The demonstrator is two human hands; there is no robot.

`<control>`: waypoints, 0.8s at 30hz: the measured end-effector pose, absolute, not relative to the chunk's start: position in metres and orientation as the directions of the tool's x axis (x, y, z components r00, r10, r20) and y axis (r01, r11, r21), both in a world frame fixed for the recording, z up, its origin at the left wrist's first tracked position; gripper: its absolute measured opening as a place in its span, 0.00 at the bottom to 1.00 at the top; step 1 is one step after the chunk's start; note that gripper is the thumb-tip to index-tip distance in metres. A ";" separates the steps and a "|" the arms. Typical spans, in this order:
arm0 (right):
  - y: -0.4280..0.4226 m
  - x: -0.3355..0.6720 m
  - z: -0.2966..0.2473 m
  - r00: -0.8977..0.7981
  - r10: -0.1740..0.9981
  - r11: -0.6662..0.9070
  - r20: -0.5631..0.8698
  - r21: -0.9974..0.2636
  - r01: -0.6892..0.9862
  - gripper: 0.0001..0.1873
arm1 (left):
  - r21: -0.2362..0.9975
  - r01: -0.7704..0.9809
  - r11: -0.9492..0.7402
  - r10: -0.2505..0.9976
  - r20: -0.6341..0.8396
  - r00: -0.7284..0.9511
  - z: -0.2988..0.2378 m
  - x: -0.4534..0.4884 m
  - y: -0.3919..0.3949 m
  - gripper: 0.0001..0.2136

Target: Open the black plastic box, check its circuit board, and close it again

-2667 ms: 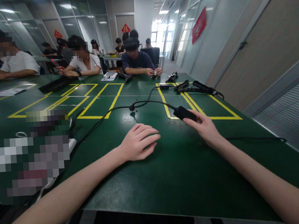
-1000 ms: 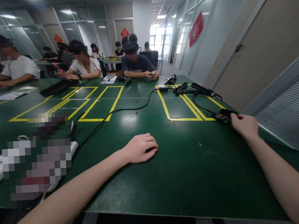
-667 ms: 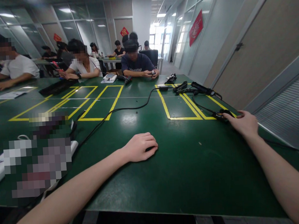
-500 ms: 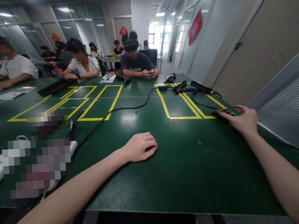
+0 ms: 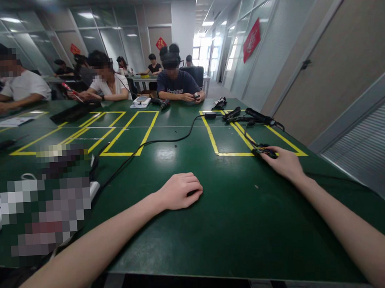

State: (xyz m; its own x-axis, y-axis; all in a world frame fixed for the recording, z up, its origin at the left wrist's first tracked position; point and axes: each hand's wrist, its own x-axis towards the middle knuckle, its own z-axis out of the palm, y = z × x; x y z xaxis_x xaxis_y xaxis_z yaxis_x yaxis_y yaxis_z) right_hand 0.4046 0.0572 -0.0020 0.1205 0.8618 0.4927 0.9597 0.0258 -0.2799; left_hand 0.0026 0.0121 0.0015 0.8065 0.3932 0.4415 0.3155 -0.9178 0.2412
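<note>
My left hand point(image 5: 181, 191) rests on the green table point(image 5: 198, 239), fingers curled loosely toward the thumb. Only a dark gap shows between them, and nothing can be seen held there. Farther right, my right hand point(image 5: 285, 162) grips a small black corded bundle point(image 5: 265, 151) with thumb and fingers. Its exact kind is too small to make out. The bundle lies low over the front edge of a yellow taped rectangle point(image 5: 235, 155). Behind it sit black strap-like items point(image 5: 259, 116), with a cord running toward them.
A black cable point(image 5: 166, 140) with a small box crosses the table. Blurred items and a white power strip point(image 5: 95, 189) lie at the left. A power drill point(image 5: 164, 104) and a white device point(image 5: 141, 101) stand at the back, near several seated people.
My right hand has moved left from the table's right edge, drawing the black corded bundle along with it. My left hand has stayed in place.
</note>
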 end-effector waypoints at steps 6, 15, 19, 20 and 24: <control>0.036 0.318 -0.005 -0.220 0.853 0.434 0.473 -0.412 0.801 0.20 | 0.244 0.462 -0.853 0.522 0.441 0.730 0.003 0.004 0.011 0.14; 0.020 0.312 0.012 -0.238 0.834 0.515 0.498 -0.549 0.658 0.18 | 0.232 0.639 -0.734 0.675 0.355 0.647 -0.001 -0.002 0.018 0.14; 0.021 0.310 0.009 -0.238 0.832 0.522 0.501 -0.561 0.642 0.18 | 0.273 0.458 -0.846 0.533 0.421 0.734 0.004 -0.004 0.016 0.12; 0.021 0.310 0.009 -0.238 0.832 0.522 0.501 -0.562 0.641 0.18 | 0.293 0.394 -0.871 0.489 0.437 0.755 0.005 -0.004 0.015 0.15; 0.021 0.310 0.009 -0.240 0.833 0.522 0.499 -0.563 0.641 0.18 | 0.334 0.295 -0.895 0.431 0.479 0.765 0.006 -0.001 0.011 0.17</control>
State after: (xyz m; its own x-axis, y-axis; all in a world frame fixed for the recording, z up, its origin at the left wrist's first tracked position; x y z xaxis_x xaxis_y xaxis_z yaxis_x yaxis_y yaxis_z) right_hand 0.3102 0.0207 0.0087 -0.2395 0.8328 0.4990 0.6409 0.5217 -0.5631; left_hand -0.0005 0.0113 0.0058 0.7651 0.4308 0.4786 0.2951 -0.8952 0.3340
